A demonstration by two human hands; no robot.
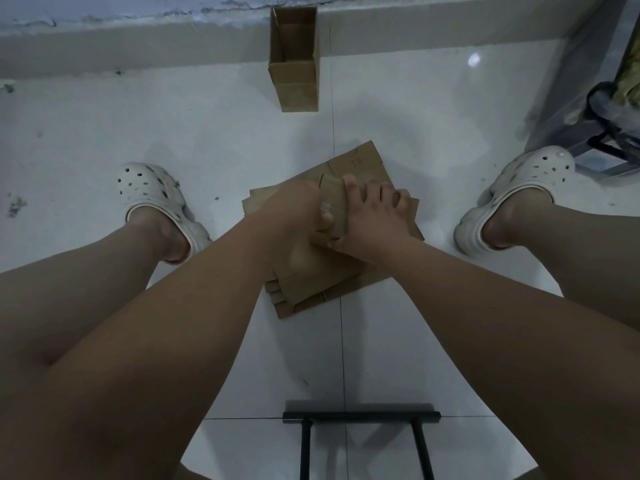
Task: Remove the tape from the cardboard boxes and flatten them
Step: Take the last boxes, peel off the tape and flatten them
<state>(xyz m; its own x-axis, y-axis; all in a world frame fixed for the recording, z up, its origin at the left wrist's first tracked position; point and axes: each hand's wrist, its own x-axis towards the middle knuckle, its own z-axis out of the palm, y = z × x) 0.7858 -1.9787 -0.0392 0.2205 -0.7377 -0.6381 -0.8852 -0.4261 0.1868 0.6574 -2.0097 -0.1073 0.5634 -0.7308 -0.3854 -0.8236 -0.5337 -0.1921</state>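
Note:
A stack of flattened cardboard boxes (311,282) lies on the white tiled floor between my feet. On top of it sits a small brown box (334,199) with clear tape across it. My left hand (298,206) grips the box's left side, its thumb on the taped face. My right hand (370,213) lies over the box's right side with fingers spread and curled round its edge. An open, upright cardboard box (294,60) stands farther off against the wall base.
My legs and white clogs (156,199) (519,192) flank the stack. A black metal frame (360,420) stands close below me. A grey shelf leg with a black bag (609,123) occupies the right edge. The wall base runs along the top.

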